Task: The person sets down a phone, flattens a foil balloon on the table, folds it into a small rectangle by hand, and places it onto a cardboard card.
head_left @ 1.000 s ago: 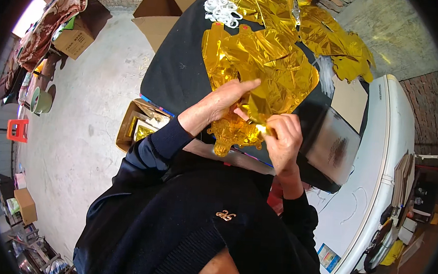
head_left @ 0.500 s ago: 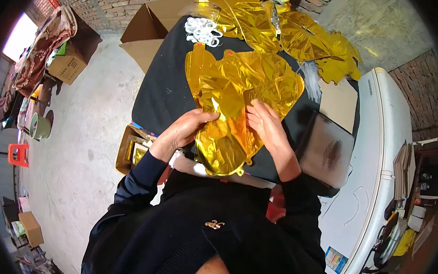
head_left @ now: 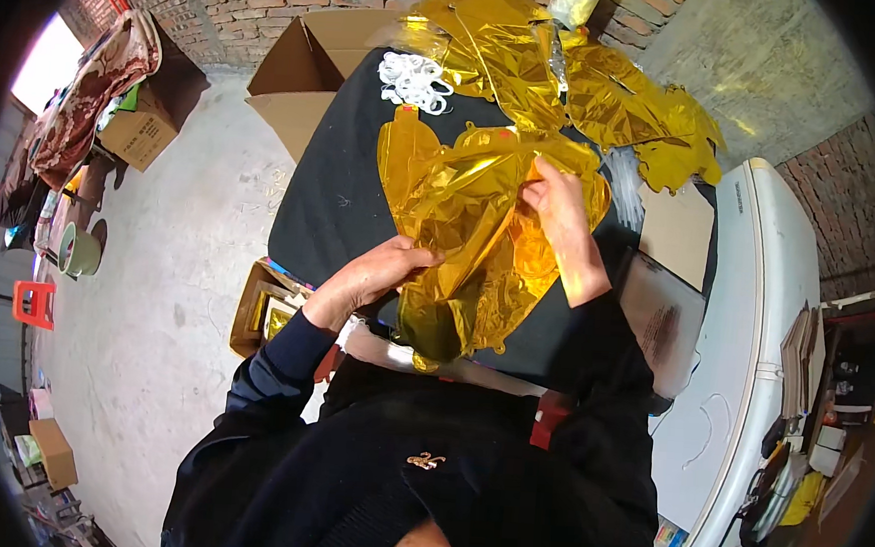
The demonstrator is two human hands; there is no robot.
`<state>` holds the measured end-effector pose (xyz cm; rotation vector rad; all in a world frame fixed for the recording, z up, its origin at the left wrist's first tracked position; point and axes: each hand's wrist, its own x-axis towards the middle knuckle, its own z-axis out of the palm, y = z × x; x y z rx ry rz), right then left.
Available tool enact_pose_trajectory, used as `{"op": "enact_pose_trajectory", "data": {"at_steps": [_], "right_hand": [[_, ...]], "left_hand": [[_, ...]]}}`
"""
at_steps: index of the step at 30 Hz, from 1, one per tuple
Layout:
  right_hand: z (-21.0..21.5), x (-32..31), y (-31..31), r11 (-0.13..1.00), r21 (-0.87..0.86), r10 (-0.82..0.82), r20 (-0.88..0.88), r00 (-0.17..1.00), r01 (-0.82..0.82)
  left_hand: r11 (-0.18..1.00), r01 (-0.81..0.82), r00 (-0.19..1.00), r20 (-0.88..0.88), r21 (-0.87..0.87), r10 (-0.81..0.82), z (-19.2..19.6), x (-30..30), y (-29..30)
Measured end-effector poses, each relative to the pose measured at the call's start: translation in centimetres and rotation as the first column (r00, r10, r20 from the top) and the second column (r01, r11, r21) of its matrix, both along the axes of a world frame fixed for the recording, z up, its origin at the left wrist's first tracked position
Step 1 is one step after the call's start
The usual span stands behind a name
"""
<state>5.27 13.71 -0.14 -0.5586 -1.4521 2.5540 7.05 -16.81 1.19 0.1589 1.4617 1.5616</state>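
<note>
Raised toward the far end since half a second ago, from resting open along the foil: right hand (head_left: 564,216), thumb and fingertips seemingly pinched on a fold. Placed nearer and to the left: left hand (head_left: 369,271), grasping with thumb on top, remaining fingers hidden beneath. Held between both, over a black cloth (head_left: 328,182): gold foil balloon (head_left: 460,225), uninflated, now drawn into a raised ridge, so apparently pulled taut rather than lying slack. Mirror-bright, thin, sharply creased, with a rounded near end and a tongue-shaped, red-marked flap at far left.

Beyond, on the cloth: tangled white loops (head_left: 414,84), soft-looking; then a pile of gold foil (head_left: 516,53), crumpled and glossy. To the right: translucent strips (head_left: 623,185), narrow and bunched; nearer, a clear plastic packet (head_left: 660,322), smooth and flat. Farther out: open cardboard box (head_left: 282,63), stiff and brown; white cabinet (head_left: 726,391), long and round-edged; rough brick wall (head_left: 258,7); dull grey concrete floor (head_left: 178,258).
</note>
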Motion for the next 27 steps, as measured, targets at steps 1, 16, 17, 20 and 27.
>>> {"op": "enact_pose_trajectory", "data": {"at_steps": [1, 16, 17, 20, 27], "right_hand": [[0.1, -0.5, 0.6, 0.996, 0.077, -0.033, 0.0, 0.999, 0.033], [-1.1, -1.3, 6.0, 0.977, 0.148, -0.17, 0.105, 0.98, 0.154], [-1.3, -1.1, 6.2, 0.977, 0.156, -0.161, 0.094, 0.983, 0.145], [-1.0, -0.5, 6.8, 0.98, 0.179, -0.099, 0.084, 0.992, 0.083], [0.3, 1.8, 5.7, 0.873, 0.475, -0.117, -0.007, 0.993, 0.107]], "left_hand": [[1.0, 0.008, 1.0, -0.029, -0.004, -0.008, -1.1, -0.2, 0.4], [0.989, 0.056, 0.959, -0.266, -0.14, -0.092, -0.9, 0.4, 1.4], [0.989, 0.058, 0.959, -0.268, -0.139, -0.093, -0.5, 0.5, 1.2], [0.979, 0.05, 0.939, -0.324, -0.199, -0.114, 0.3, 0.8, 0.5], [0.938, -0.289, 0.201, -0.97, -0.193, -0.138, 2.4, 2.2, 0.1]]}}
